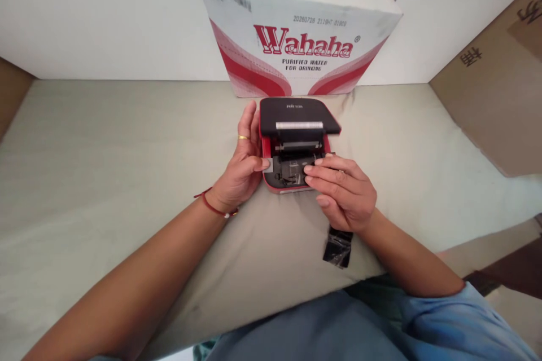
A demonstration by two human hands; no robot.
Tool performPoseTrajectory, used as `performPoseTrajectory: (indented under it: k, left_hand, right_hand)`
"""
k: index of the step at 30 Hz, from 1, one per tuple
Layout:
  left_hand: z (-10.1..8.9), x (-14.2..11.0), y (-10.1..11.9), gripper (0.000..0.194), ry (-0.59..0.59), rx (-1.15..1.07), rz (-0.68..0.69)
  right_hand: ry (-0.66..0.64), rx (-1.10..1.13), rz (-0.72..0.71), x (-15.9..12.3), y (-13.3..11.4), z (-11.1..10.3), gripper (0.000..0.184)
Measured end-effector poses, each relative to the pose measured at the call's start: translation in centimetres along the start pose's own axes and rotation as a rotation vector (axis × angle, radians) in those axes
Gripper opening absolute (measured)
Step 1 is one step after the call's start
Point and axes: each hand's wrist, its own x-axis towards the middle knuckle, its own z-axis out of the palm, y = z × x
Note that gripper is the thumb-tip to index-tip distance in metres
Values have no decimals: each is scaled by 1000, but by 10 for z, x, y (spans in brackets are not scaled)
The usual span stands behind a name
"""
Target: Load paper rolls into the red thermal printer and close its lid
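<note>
A small red and black label printer [292, 113], its black lid raised, rests on the cloth-covered surface in front of me. My left hand [243, 169] grips its left side, fingers along the outside and thumb pressed on a grey tab [268, 166] at the front left corner. Over the printer's front right part, my right hand [345, 189] has its fingers pressed together on a strip of shiny black film [337, 248]. The film's loose end hangs out below that palm, onto the cloth. What lies under the right fingertips is partly hidden.
Behind the printer stands a white and red Wahaha water carton [305, 45], leaning against large white boxes [118, 17]. A brown cardboard box [495, 79] with dark lettering is at the right. Pale green cloth [105, 169] covers the surface, whose near edge meets my body.
</note>
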Motion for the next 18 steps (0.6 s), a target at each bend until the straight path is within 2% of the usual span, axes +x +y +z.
performPoseTrajectory:
  k: [2, 4, 7, 8, 10, 12, 14, 16, 18]
  left_hand:
    - [-2, 1, -4, 113, 3, 13, 12]
    - [-3, 3, -7, 113, 4, 25, 20]
    - [-3, 4, -12, 112, -13, 34, 44]
    - [-3, 4, -13, 111, -19, 35, 51]
    - [-3, 5, -15, 109, -23, 36, 52]
    - [-4, 6, -17, 109, -22, 34, 49]
    - [-5, 7, -19, 111, -21, 40, 48]
    - [-6, 8, -21, 114, -21, 47, 42]
    - [-6, 8, -22, 115, -20, 48, 26]
  right_hand:
    - [-28, 54, -9, 4, -1, -4, 33]
    - [-61, 111, 70, 14, -2, -12, 32]
    - [-77, 86, 399, 43, 1, -24, 39]
    - [-123, 37, 510, 56, 3, -27, 40]
    - [-348, -119, 642, 87, 9, -27, 37]
    - [-665, -320, 653, 116, 14, -20, 34]
    - [-897, -506, 619, 139, 17, -6, 35]
    - [-1019, -605, 583, 152, 18, 9, 38]
    - [-1088, -640, 558, 156, 20, 22, 40]
